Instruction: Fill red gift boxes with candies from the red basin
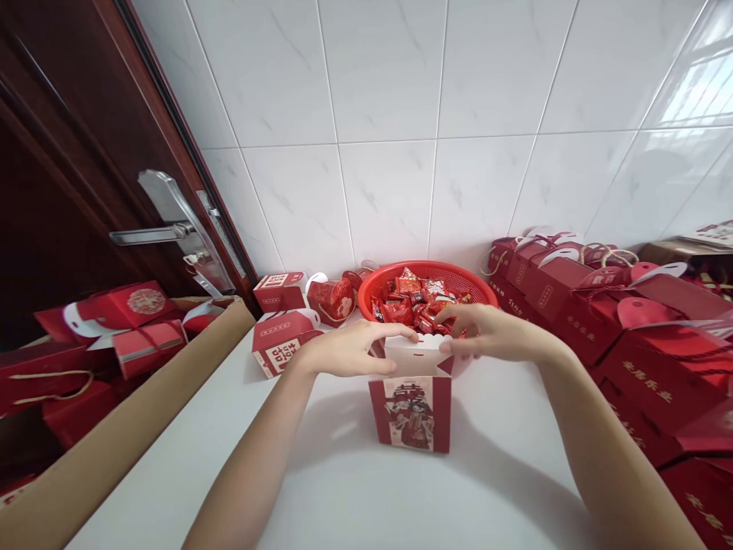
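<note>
A red cardboard gift box (410,416) with a printed couple on its front stands upright on the white table, its top flaps raised and white inside. My left hand (352,350) is at the top left of the box, thumb and forefinger bent around the flap there. At the top right edge, my right hand (492,332) pinches the flap between thumb and fingers. Just behind the box sits a red plastic basket (486,290) holding many red-wrapped candies (409,284). The inside bottom of the box is hidden from view.
Closed red boxes (280,290) stand at the table's back left. Stacked red boxes with rope handles (578,305) line the right side. On the left, a large carton (143,389) holds more red boxes, below a dark wooden door (69,153). White tiles cover the wall behind.
</note>
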Demonstrator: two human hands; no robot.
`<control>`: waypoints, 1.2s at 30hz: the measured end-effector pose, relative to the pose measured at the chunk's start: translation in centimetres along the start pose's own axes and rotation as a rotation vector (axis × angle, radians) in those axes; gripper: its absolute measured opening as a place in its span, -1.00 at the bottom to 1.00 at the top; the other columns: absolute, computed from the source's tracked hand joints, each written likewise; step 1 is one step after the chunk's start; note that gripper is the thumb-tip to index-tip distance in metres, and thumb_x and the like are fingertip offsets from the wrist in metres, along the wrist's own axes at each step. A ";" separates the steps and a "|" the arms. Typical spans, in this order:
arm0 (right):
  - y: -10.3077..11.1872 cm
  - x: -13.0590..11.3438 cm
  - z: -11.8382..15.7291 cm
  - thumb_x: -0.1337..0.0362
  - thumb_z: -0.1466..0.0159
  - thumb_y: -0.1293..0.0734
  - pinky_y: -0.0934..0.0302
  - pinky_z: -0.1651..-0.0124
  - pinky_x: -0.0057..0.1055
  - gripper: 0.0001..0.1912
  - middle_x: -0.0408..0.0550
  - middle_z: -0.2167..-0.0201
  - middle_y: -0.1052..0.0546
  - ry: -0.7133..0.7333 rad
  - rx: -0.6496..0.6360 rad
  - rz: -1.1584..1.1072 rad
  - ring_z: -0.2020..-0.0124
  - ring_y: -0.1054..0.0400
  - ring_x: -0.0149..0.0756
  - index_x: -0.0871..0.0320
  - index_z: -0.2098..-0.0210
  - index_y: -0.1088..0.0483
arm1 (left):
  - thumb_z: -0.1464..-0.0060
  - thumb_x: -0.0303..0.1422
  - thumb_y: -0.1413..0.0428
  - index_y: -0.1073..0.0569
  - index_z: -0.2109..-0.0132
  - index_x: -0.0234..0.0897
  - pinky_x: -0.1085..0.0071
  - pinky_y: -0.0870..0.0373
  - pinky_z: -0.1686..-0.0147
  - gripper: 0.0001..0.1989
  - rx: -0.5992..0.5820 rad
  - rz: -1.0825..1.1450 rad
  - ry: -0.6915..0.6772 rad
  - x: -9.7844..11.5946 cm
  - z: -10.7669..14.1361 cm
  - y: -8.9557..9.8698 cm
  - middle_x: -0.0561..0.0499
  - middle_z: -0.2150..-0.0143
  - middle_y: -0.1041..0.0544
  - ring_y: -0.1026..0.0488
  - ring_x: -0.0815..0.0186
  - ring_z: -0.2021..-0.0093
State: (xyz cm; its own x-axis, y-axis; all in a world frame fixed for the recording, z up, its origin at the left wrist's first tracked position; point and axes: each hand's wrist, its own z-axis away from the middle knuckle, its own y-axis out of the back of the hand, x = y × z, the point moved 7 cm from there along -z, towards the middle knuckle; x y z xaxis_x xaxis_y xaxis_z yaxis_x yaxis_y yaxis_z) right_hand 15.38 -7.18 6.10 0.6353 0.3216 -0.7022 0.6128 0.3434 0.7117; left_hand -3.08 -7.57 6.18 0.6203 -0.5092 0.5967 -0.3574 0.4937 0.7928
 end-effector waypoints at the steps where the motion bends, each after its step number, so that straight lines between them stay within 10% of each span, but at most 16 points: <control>1: 0.8 0.7 -0.3 -0.01 -0.18 -0.38 -0.23 0.42 -0.42 -0.59 -0.07 0.40 -0.56 -0.019 0.074 -0.040 0.41 -0.43 -0.28 0.15 0.11 -0.43 | -0.05 -0.34 -0.13 -0.45 -0.22 -0.06 0.40 -0.40 0.12 -0.45 0.018 -0.008 -0.018 0.2 -0.1 0.0 0.04 -0.14 -0.55 -0.52 0.18 0.05; 6: 3.5 5.1 -2.8 0.01 -0.19 -0.35 -0.19 0.37 -0.40 -0.66 -0.12 0.51 -0.50 -0.092 0.425 -0.040 0.45 -0.37 -0.31 0.17 0.26 -0.43 | -0.16 -0.29 -0.12 -0.47 -0.20 -0.04 0.36 -0.41 0.03 -0.55 0.058 0.029 -0.083 0.9 -0.3 -0.2 0.06 -0.20 -0.51 -0.50 0.16 -0.06; 16: -2.0 7.2 -8.8 0.20 0.00 -0.48 -0.29 0.26 -0.31 -0.59 0.08 0.08 -0.57 -0.267 -0.214 0.493 0.10 -0.47 -0.02 0.14 0.14 -0.47 | -0.17 -0.39 -0.14 -0.63 0.01 -0.14 0.34 -0.46 0.04 -0.73 0.146 0.119 -0.198 1.4 -0.6 -0.1 0.00 0.02 -0.64 -0.56 0.20 0.04; 22: -3.1 7.2 -9.6 0.40 -0.03 -0.41 -0.32 0.11 -0.27 -0.45 0.14 -0.01 -0.56 -0.240 -0.249 0.544 0.00 -0.47 0.00 0.14 -0.05 -0.42 | -0.20 -0.41 -0.10 -0.66 0.10 -0.19 0.37 -0.48 0.10 -0.76 0.215 0.177 -0.205 0.6 -1.5 0.0 -0.04 0.09 -0.65 -0.57 0.22 0.09; 36: -3.4 7.7 -10.3 0.47 -0.04 -0.36 -0.28 0.23 -0.34 -0.84 0.07 0.26 -0.61 -0.193 -0.207 0.435 0.20 -0.49 -0.07 0.19 0.37 -0.50 | -0.13 -0.17 -0.18 -0.61 0.16 -0.31 0.28 -0.45 0.03 -0.70 0.483 0.443 -0.224 -3.1 -5.0 3.0 -0.12 0.14 -0.63 -0.54 0.18 0.09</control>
State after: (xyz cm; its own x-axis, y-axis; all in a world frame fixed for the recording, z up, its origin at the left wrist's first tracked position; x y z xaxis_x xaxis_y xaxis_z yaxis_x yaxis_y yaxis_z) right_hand 13.32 3.20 -1.98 0.8978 0.3113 -0.3116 0.1794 0.3877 0.9042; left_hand -2.66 -0.98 6.10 0.2037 -0.4911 0.8469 -0.8467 0.3460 0.4043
